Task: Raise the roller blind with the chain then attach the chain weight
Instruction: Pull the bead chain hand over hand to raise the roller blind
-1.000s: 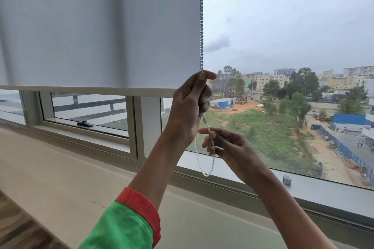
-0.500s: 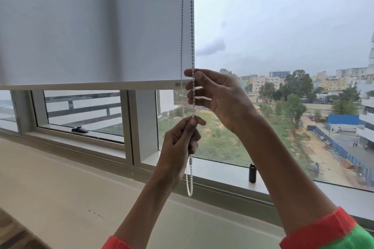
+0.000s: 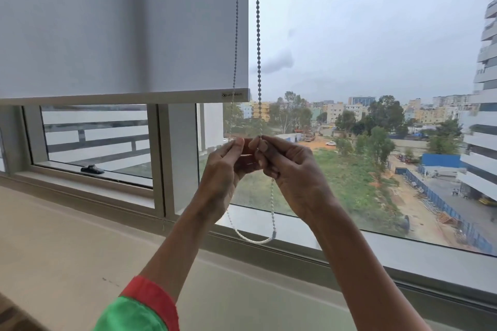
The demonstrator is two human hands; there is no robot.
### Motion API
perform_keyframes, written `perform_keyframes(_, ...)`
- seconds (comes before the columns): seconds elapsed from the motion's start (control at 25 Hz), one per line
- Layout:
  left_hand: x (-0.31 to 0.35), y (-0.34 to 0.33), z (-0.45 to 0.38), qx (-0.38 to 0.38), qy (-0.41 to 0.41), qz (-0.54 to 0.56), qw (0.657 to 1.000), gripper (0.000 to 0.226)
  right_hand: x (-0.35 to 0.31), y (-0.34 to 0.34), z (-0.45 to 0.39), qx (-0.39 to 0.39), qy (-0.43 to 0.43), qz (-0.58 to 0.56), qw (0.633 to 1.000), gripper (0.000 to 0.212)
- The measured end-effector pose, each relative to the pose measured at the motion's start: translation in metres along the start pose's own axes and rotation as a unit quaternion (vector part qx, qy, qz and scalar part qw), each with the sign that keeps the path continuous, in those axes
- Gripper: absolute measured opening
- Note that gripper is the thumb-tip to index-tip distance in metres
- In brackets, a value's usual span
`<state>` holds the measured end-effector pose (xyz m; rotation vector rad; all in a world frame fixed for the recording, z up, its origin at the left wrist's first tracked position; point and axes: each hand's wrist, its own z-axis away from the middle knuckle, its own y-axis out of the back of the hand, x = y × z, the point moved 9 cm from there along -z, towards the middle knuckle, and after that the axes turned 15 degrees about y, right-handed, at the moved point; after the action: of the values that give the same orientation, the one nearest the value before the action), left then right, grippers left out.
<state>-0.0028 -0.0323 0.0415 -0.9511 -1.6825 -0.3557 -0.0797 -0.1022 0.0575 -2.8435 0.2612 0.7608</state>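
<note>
Hands meet at the centre of the frame: the left hand [image 3: 224,166] pinches the left strand of the bead chain [image 3: 258,35] between thumb and fingers, and the right hand [image 3: 289,169], fingers curled, pinches the right strand just beside it. Below them the chain hangs in a loop in front of the window sill [image 3: 376,250]. The roller blind [image 3: 121,24] fills the upper left, its bottom bar [image 3: 121,97] level just above the hands.
</note>
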Motion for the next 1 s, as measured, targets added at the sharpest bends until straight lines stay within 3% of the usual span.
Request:
perform_keyframes(0.16,0.061,-0.020,-0.011,-0.037,-0.054,0.079,0.995,0.035,0.003,0.003,0.010,-0.024,0.015,0.041,0.999,0.025)
perform_keyframes(0.36,0.105,-0.052,-0.014,-0.064,-0.084,0.058,0.993,0.032,0.009,0.001,0.019,-0.029,0.030,0.013,0.999,0.024)
perform_keyframes(0.64,0.112,-0.049,-0.006,-0.032,-0.120,0.085,0.989,0.028,0.007,0.000,0.011,-0.039,0.021,-0.019,0.999,0.017)
perform_keyframes(0.8,0.116,-0.042,0.002,-0.032,-0.140,0.081,0.986,0.028,0.017,0.001,0.013,-0.059,-0.030,-0.004,0.998,0.028)
perform_keyframes(0.88,0.104,-0.042,0.006,-0.037,-0.136,0.070,0.987,0.029,0.020,0.001,0.010,-0.038,-0.051,-0.016,0.998,0.036)
perform_keyframes(1.0,0.066,-0.039,0.013,-0.043,-0.109,0.056,0.991,0.027,0.011,-0.001,-0.005,-0.020,-0.042,-0.029,0.998,0.031)
